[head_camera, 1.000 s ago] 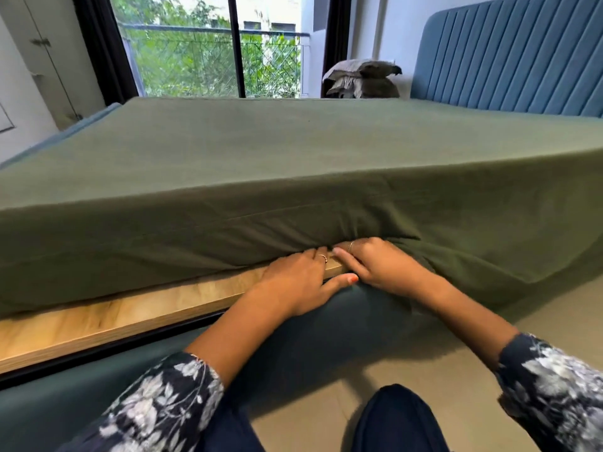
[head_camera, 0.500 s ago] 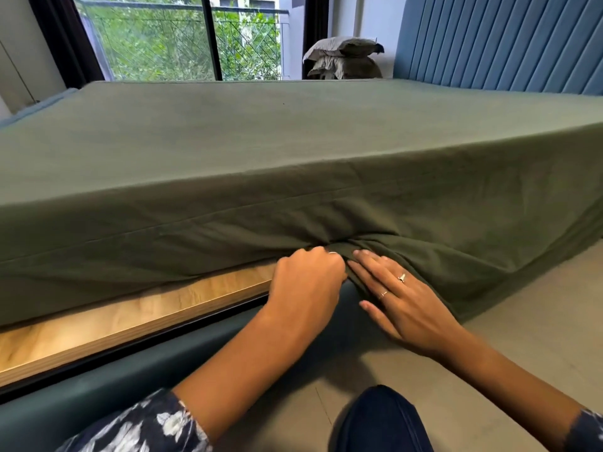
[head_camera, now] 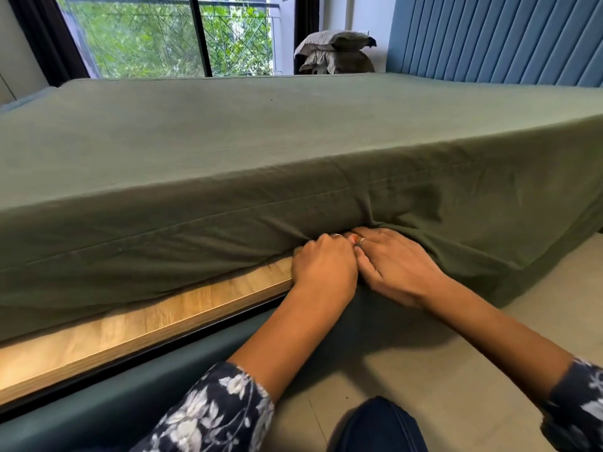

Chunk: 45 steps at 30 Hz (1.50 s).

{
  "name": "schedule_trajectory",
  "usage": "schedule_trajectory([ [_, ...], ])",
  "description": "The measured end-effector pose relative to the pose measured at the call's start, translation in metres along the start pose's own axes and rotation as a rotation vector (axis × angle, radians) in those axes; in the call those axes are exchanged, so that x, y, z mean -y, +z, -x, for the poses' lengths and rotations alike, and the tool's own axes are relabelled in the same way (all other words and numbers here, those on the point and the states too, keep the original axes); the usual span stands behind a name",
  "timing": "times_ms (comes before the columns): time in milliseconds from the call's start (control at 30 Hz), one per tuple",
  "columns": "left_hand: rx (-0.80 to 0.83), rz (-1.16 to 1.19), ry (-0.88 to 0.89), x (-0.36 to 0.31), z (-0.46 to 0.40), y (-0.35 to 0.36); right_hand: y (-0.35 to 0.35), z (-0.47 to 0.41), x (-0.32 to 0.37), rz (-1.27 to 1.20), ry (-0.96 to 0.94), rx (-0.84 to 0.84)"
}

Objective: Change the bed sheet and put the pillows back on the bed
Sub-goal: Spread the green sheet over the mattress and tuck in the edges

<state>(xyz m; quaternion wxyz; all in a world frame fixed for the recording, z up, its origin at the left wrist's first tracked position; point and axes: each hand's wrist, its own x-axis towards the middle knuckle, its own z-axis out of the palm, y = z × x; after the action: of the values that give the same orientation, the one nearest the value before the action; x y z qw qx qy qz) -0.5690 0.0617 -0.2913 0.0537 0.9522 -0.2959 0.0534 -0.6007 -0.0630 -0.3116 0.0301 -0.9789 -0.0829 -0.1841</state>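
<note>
Where the green sheet [head_camera: 293, 151] drops over the near side of the mattress, your two hands meet at its lower edge, side by side and touching. Your left hand [head_camera: 323, 265] is knuckles-up with the fingers curled down into the bunched cloth, at the spot where the mattress meets the wooden ledge [head_camera: 130, 324]; it seems to grip a fold, though the fingertips are hidden, so I cannot tell how much it holds. Your right hand [head_camera: 396, 265] lies flatter, its fingers pushed forward under the gathered sheet and out of sight past the knuckles, a ring showing on one finger; whether they pinch the cloth or only press it I cannot tell. The sheet is spread smooth across the top of the bed and creased on the side, with wrinkles fanning out from your hands. To the left of your hands its edge lies along the ledge; to the right it hangs loose down to the floor [head_camera: 489, 370]. The pillows [head_camera: 336, 53] sit in a stack beyond the far side of the bed, between the window [head_camera: 163, 34] and the blue headboard [head_camera: 496, 37]. Both sleeves carry a white floral print on dark cloth. No writing, label or brand can be read anywhere.
</note>
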Motion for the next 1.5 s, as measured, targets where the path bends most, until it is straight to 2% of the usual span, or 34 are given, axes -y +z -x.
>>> schedule_trajectory([
  [100,-0.039,-0.001,-0.004,-0.003,0.005,-0.003,-0.005,-0.006,-0.009,-0.093,0.007,0.096],
  [200,-0.182,0.021,0.065,0.005,0.018,0.008,-0.004,-0.003,-0.015,-0.216,-0.006,0.043],
  [267,-0.298,0.002,0.112,0.011,0.022,0.014,0.002,0.007,-0.012,-0.238,-0.004,-0.104],
  [333,-0.343,-0.070,0.099,0.015,0.025,0.018,0.017,0.024,0.000,-0.119,0.022,-0.346],
  [433,-0.401,-0.088,0.150,0.017,0.022,0.032,0.033,0.060,0.017,0.056,0.320,-0.564],
  [500,-0.435,-0.098,0.163,0.017,0.024,0.030,0.033,0.073,0.014,0.048,0.562,-0.548],
  [567,-0.478,-0.125,0.196,0.016,0.025,0.029,0.029,0.073,0.002,-0.057,0.662,-0.477],
  [700,-0.524,-0.094,0.310,0.010,0.023,0.028,0.008,0.049,-0.025,-0.214,0.601,-0.455],
  [867,-0.512,0.036,0.296,0.000,0.014,0.033,-0.009,0.021,-0.033,-0.343,0.628,-0.582],
  [1000,-0.519,0.090,0.350,-0.004,0.014,0.037,0.006,0.026,-0.028,-0.369,0.428,-0.672],
  [1100,-0.501,0.049,0.344,-0.006,0.012,0.040,0.023,0.050,-0.027,-0.398,0.265,-0.621],
  [1200,-0.414,0.018,0.319,-0.010,0.009,0.041,0.026,0.068,-0.032,-0.370,0.181,-0.419],
  [1267,-0.370,0.005,0.307,-0.015,0.006,0.041,0.021,0.066,-0.036,-0.324,0.194,-0.302],
  [1400,-0.316,-0.011,0.248,-0.027,-0.004,0.038,0.001,0.049,-0.035,-0.149,0.274,-0.174],
  [1500,-0.203,-0.030,0.211,-0.039,-0.012,0.030,-0.003,0.040,-0.036,0.041,0.285,-0.067],
])
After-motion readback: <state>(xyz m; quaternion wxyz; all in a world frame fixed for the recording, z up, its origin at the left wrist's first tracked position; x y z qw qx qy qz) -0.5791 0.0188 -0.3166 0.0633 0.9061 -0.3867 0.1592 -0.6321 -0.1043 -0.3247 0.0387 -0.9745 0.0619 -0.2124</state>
